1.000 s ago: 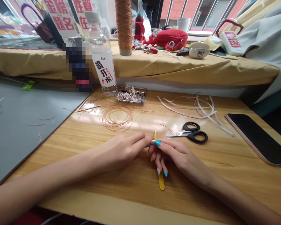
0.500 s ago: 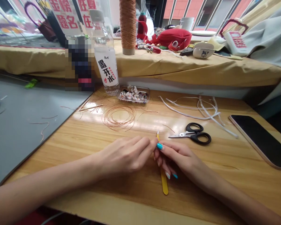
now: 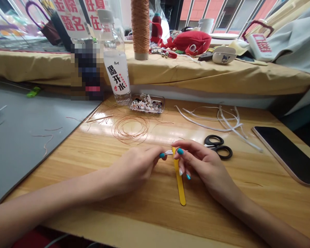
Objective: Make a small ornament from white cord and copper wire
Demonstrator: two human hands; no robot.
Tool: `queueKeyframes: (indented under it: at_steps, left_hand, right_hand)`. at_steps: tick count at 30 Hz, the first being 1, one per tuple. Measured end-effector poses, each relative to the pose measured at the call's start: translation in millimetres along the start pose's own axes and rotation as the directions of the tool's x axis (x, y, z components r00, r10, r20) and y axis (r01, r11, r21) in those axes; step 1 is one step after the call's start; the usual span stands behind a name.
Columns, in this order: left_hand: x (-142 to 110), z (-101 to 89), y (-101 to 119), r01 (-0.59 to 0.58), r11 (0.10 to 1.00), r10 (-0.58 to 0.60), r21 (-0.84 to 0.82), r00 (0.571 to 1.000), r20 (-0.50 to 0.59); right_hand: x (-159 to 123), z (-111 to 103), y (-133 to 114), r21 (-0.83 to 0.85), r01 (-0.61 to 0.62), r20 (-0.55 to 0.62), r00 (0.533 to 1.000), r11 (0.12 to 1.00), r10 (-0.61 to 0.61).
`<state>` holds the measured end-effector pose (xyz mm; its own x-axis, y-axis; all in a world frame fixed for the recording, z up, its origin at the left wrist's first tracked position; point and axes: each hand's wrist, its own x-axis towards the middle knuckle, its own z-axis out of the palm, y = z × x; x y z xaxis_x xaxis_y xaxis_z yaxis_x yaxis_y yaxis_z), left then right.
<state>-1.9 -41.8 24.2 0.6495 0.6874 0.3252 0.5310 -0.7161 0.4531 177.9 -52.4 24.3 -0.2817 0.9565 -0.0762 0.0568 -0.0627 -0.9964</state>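
Over the wooden table (image 3: pixel 150 220), my left hand (image 3: pixel 136 167) pinches a small white piece (image 3: pixel 168 152) between thumb and forefinger. My right hand (image 3: pixel 201 165) is closed too, its fingertips meeting the same white piece from the right, just above the top of a yellow tweezers-like tool (image 3: pixel 179 184) that lies flat on the table. Black-handled scissors (image 3: pixel 218 147) rest just beyond my right hand, partly hidden by it. A coil of thin copper wire (image 3: pixel 130 127) lies farther back.
A clear tray of small white beads (image 3: pixel 147 103) and a water bottle (image 3: pixel 116 65) stand behind the wire. White cords (image 3: pixel 217 119) lie at the back right, a phone (image 3: pixel 289 153) at the right edge. A grey mat (image 3: pixel 23 137) covers the left. A cluttered cloth-covered ledge (image 3: pixel 196 74) runs behind.
My right hand moved up and off the yellow tool, which now shows nearly whole. Both hands now pinch the white piece between them, slightly farther from me.
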Motion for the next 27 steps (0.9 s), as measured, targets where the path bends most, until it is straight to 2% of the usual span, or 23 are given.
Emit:
queueKeyframes:
  at_steps: [7,11,19,22,27]
  left_hand:
    - [3.6,-4.5,5.1,0.149,0.966,-0.115,-0.214,0.980,0.163]
    - [6.4,-8.3,6.8,0.204,0.933,-0.152,-0.298,0.970,0.190]
    - [8.8,-3.7,-1.3,0.332,0.849,-0.244,-0.411,0.937,0.251]
    - [7.9,-1.9,-4.1,0.389,0.801,-0.272,-0.456,0.914,0.302]
    - [7.0,-2.0,-4.3,0.489,0.674,-0.285,-0.554,0.864,0.415]
  right_hand:
    - [-4.3,0.5,-1.3,-0.206,0.074,0.023,0.997,0.976,-0.071]
    - [-5.5,1.7,-2.4,-0.212,0.086,0.025,0.996,0.974,-0.083]
    - [-2.9,1.6,-1.7,-0.184,0.024,-0.010,1.000,0.983,-0.026]
    - [-3.3,1.2,-1.0,-0.242,0.024,-0.009,1.000,0.970,-0.027]
    - [-5.2,0.6,-0.2,-0.351,0.091,0.004,0.995,0.932,-0.095]
